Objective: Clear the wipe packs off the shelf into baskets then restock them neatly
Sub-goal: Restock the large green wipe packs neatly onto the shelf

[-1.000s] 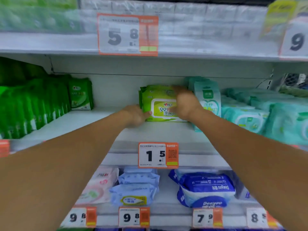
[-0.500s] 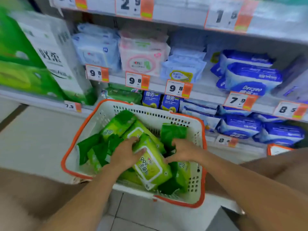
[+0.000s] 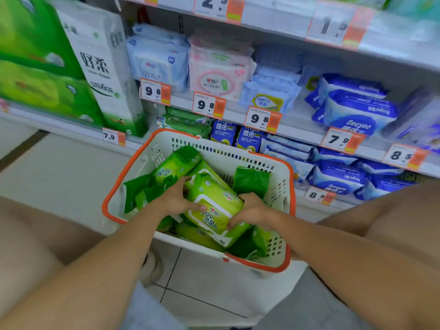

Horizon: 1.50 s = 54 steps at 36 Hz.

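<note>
Left hand (image 3: 175, 201) and right hand (image 3: 253, 211), each grip curled on one light green wipe pack (image 3: 215, 206), above other packs near the basket (image 3: 281, 186) front edge.

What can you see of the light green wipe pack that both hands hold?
The wipe pack is soft, glossy plastic, light green, with a white-edged flap label printed 99.9 and Chinese characters. It lies tilted, long side running from upper left to lower right, on top of other green packs inside the basket. The left hand grips its left edge and the right hand grips its right edge. It looks full and sealed.
</note>
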Each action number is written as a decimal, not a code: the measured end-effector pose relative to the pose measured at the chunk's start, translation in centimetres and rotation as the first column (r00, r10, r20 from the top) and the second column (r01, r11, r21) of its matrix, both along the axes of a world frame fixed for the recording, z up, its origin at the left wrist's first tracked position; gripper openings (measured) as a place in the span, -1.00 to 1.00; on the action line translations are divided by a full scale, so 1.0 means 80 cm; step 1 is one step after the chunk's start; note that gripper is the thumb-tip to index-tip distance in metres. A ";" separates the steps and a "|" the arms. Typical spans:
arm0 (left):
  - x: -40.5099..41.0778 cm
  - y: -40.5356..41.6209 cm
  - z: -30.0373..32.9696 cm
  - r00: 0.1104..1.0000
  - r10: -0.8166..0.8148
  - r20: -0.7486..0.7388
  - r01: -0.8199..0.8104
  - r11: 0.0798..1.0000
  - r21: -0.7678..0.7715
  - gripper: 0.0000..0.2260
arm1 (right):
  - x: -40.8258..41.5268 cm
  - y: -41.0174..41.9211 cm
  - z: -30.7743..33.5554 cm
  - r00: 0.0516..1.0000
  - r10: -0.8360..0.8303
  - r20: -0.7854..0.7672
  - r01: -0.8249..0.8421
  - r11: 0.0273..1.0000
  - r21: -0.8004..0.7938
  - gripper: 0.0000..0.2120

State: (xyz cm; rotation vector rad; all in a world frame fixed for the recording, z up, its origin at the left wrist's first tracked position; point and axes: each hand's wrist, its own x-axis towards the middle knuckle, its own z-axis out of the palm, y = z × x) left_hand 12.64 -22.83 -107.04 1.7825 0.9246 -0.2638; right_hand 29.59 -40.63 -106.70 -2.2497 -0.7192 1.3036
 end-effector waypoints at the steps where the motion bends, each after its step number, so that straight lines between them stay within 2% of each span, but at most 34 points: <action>1: 0.000 0.003 0.003 1.000 0.000 0.012 0.001 0.998 -0.064 0.04 | 0.008 -0.001 0.009 1.000 -0.016 -0.025 0.017 1.000 0.019 -0.39; 3: 0.003 0.006 0.014 0.995 0.032 0.093 -0.019 0.990 -0.137 -0.02 | 0.025 0.000 0.037 0.998 -0.024 -0.054 0.028 0.997 0.073 -0.42; 5: 0.016 0.010 0.032 0.966 0.138 0.219 -0.105 0.982 -0.157 0.00 | 0.042 0.002 0.072 0.995 -0.062 -0.074 0.074 0.981 0.177 -0.39; 7: 0.035 0.015 0.067 0.897 0.277 0.345 -0.233 0.959 -0.163 0.08 | 0.057 0.006 0.112 0.978 -0.137 -0.156 0.185 0.919 0.349 -0.37; 8: 0.045 0.017 0.087 0.845 0.340 0.412 -0.287 0.939 -0.187 0.06 | 0.063 0.008 0.131 0.958 -0.185 -0.218 0.267 0.853 0.448 -0.33; 10: 0.063 0.017 0.128 0.733 0.427 0.529 -0.345 0.904 -0.251 -0.19 | 0.073 0.016 0.166 0.895 -0.266 -0.359 0.439 0.670 0.599 -0.25; 12: 0.075 0.007 0.163 0.679 0.463 0.569 -0.347 0.886 -0.307 -0.41 | 0.074 0.024 0.188 0.835 -0.253 -0.488 0.541 0.540 0.645 -0.31; 14: 0.082 -0.005 0.177 0.669 0.484 0.564 -0.332 0.874 -0.356 -0.61 | 0.067 0.030 0.197 0.792 -0.231 -0.565 0.591 0.525 0.613 -0.41; 16: 0.085 -0.013 0.178 0.672 0.498 0.548 -0.338 0.865 -0.371 -0.64 | 0.062 0.029 0.199 0.778 -0.241 -0.580 0.607 0.529 0.593 -0.43; 18: 0.087 -0.015 0.182 0.664 0.510 0.547 -0.355 0.859 -0.370 -0.54 | 0.064 0.028 0.203 0.790 -0.248 -0.560 0.597 0.517 0.613 -0.41; 20: 0.086 -0.016 0.190 0.660 0.501 0.560 -0.347 0.864 -0.364 -0.51 | 0.066 0.026 0.214 0.803 -0.235 -0.548 0.583 0.502 0.639 -0.36; 22: 0.088 -0.015 0.206 0.653 0.463 0.599 -0.308 0.885 -0.348 -0.46 | 0.070 0.021 0.231 0.826 -0.196 -0.528 0.550 0.489 0.677 -0.19; 24: 0.093 -0.009 0.232 0.638 0.360 0.680 -0.232 0.933 -0.275 -0.36 | 0.078 0.015 0.260 0.892 -0.146 -0.427 0.441 0.483 0.756 -0.02; 27: 0.117 0.009 0.296 0.601 0.168 0.782 -0.149 0.984 -0.097 -0.30 | 0.105 0.010 0.331 0.979 -0.136 -0.154 0.198 0.424 0.884 -0.09; 30: 0.163 0.024 0.382 0.521 -0.033 0.853 -0.066 0.995 0.078 -0.26 | 0.146 0.016 0.410 0.981 -0.188 0.040 0.019 0.299 0.954 -0.21; 32: 0.207 0.036 0.430 0.491 -0.127 0.862 -0.042 0.985 0.170 -0.40 | 0.179 0.024 0.451 0.957 -0.258 0.132 -0.065 0.254 0.965 -0.24; 33: 0.230 0.042 0.448 0.496 -0.164 0.853 -0.038 0.977 0.210 -0.52 | 0.198 0.029 0.466 0.941 -0.298 0.158 -0.082 0.254 0.964 -0.25; 35: 0.277 0.056 0.466 0.525 -0.237 0.818 -0.008 0.959 0.283 -0.63 | 0.237 0.038 0.487 0.914 -0.356 0.197 -0.092 0.291 0.952 -0.25; 38: 0.335 0.066 0.465 0.601 -0.307 0.738 0.071 0.940 0.333 -0.76 | 0.297 0.047 0.496 0.869 -0.389 0.306 -0.132 0.414 0.901 -0.27; 43: 0.410 0.067 0.441 0.714 -0.353 0.604 0.070 0.895 0.440 -0.55 | 0.375 0.057 0.471 0.739 -0.390 0.549 -0.185 0.666 0.722 -0.29; 45: 0.428 0.067 0.436 0.746 -0.345 0.570 0.059 0.886 0.460 -0.63 | 0.394 0.061 0.465 0.687 -0.392 0.612 -0.197 0.710 0.676 -0.36; 46: 0.438 0.068 0.434 0.757 -0.348 0.552 0.062 0.880 0.470 -0.64 | 0.399 0.064 0.466 0.626 -0.373 0.684 -0.233 0.748 0.622 -0.43; 48: 0.452 0.069 0.433 0.774 -0.363 0.519 0.094 0.876 0.473 -0.65 | 0.408 0.071 0.471 0.439 -0.307 0.844 -0.286 0.843 0.455 -0.52; 50: 0.463 0.070 0.433 0.788 -0.379 0.485 0.128 0.872 0.472 -0.70 | 0.416 0.073 0.474 0.338 -0.262 0.904 -0.278 0.890 0.362 -0.55; 54: 0.478 0.080 0.431 0.817 -0.397 0.417 0.161 0.853 0.496 -0.53 | 0.424 0.069 0.475 0.308 -0.230 0.923 -0.283 0.904 0.319 -0.61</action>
